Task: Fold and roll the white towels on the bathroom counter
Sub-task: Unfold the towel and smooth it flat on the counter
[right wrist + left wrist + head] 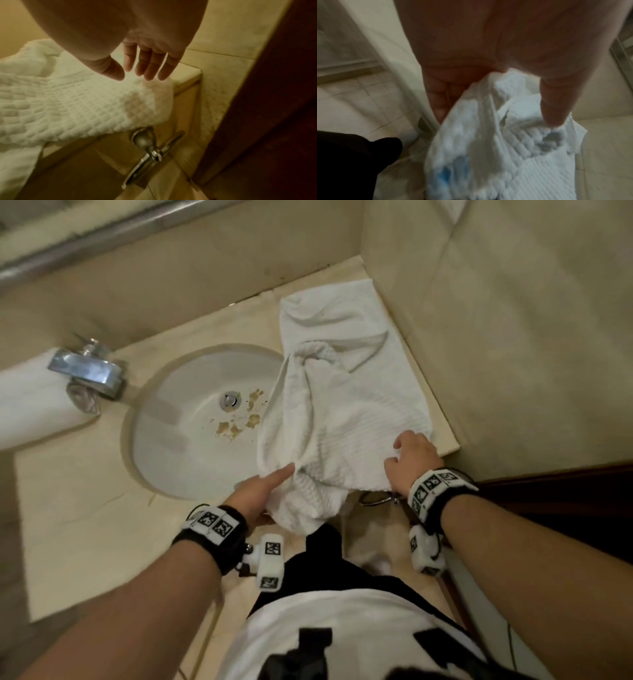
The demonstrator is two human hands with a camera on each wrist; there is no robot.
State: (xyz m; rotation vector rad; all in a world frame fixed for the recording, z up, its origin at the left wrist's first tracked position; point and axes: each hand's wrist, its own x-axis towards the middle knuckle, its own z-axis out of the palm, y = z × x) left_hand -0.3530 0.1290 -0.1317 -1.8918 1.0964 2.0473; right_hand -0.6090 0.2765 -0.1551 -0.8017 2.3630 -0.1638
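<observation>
A crumpled white waffle-weave towel [342, 405] lies on the beige counter [85, 491] right of the sink, its near edge hanging over the front. My left hand [274, 491] pinches that near edge at the left. In the left wrist view the towel [505, 162] runs between the thumb and the fingers [440, 108] of the left hand [496, 119]. My right hand [400, 453] sits at the towel's near right corner. Its fingers [149, 67] are straight and spread just over the cloth [85, 101], and the right hand [144, 75] grips nothing.
The white sink [164, 440] with brown stains lies left of the towel, part of the towel drooping over its rim. A chrome faucet [89, 371] and another white towel [27, 405] are at far left. A wall bounds the counter's right; a chrome ring [150, 146] hangs below it.
</observation>
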